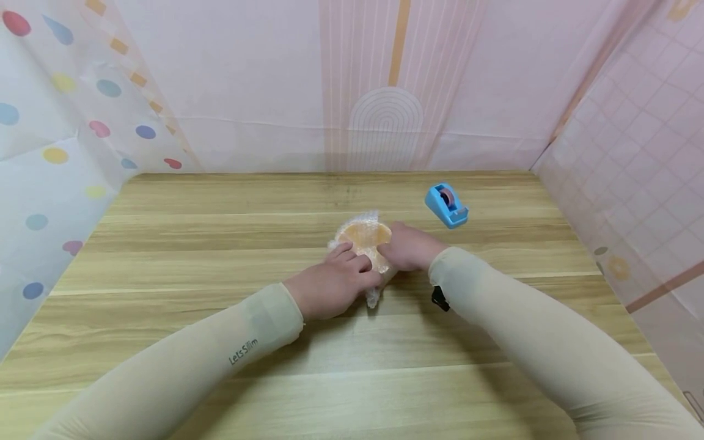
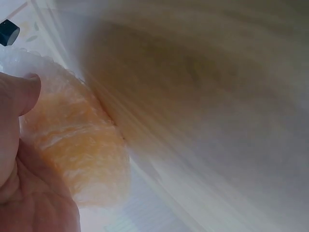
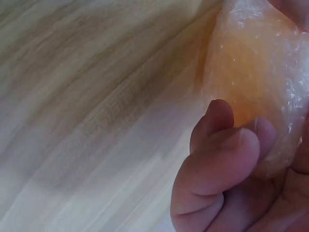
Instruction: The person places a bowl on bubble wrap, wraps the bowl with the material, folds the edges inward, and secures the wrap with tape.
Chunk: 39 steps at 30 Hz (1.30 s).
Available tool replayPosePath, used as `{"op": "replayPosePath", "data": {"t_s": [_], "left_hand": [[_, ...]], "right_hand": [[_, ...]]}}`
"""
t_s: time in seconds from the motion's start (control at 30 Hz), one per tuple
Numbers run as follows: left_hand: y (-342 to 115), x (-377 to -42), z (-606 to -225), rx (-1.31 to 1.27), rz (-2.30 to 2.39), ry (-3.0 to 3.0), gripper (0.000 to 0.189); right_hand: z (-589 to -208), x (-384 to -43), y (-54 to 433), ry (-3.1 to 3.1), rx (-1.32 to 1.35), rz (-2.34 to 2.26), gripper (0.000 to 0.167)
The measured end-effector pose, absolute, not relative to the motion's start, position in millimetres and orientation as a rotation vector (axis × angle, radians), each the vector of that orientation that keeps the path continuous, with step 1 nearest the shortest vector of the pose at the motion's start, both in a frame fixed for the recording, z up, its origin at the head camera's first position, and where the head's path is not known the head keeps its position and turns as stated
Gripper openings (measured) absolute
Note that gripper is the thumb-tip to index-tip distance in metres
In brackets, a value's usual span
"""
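Note:
A rounded orange object in clear bubble wrap [image 1: 360,234] is on the table between the two hands; what it is under the wrap cannot be told. My left hand [image 1: 337,284] grips its near left side, and the thumb presses the wrap [image 2: 77,154] in the left wrist view. From the right, my right hand [image 1: 415,246] holds the other side. Its fingers curl against the wrapped surface [image 3: 241,67] in the right wrist view. A loose end of wrap sticks out toward the near edge, below the left fingers.
A blue tape dispenser [image 1: 447,208] with a roll in it stands behind the right hand. The wooden table [image 1: 220,226] meets patterned cloth walls at the back and sides. A small black piece [image 1: 440,299] shows under the right wrist.

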State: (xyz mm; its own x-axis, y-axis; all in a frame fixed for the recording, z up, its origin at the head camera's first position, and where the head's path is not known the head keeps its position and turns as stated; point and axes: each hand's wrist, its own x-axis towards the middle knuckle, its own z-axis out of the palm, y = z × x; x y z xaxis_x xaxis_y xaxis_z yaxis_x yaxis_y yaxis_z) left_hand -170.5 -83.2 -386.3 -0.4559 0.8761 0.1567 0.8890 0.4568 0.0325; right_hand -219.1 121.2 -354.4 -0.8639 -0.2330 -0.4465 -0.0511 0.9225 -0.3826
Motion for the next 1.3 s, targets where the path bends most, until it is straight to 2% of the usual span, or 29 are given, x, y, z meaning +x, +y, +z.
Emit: {"op": "replayPosePath", "data": {"t_s": [0.13,0.43,0.8,0.9,1.1,1.3], "left_hand": [[-84,-172,-387,-1.586,-0.163,-2.563,0.016],[-83,-174,-386,-1.61,-0.18,-2.621,0.028],[-83,-175,-384,-1.617,-0.219,-2.643,0.025],[-84,-176,-383,-1.616,-0.233,-2.661,0.026],[-84,-177,-381,-1.622,-0.238,-2.68,0.027],[-84,-177,-381,-1.633,-0.207,-2.663,0.023]], "right_hand": [[-354,-218,122,2.582,-0.207,-0.494,0.058],[-355,-216,121,2.587,-0.163,-0.455,0.061],[-346,-217,131,2.559,-0.16,-0.539,0.066],[-337,-225,146,2.619,-0.136,-0.603,0.068],[-332,-258,204,2.946,-0.006,-0.466,0.044],[-347,-275,247,2.86,-0.009,-0.378,0.043]]}}
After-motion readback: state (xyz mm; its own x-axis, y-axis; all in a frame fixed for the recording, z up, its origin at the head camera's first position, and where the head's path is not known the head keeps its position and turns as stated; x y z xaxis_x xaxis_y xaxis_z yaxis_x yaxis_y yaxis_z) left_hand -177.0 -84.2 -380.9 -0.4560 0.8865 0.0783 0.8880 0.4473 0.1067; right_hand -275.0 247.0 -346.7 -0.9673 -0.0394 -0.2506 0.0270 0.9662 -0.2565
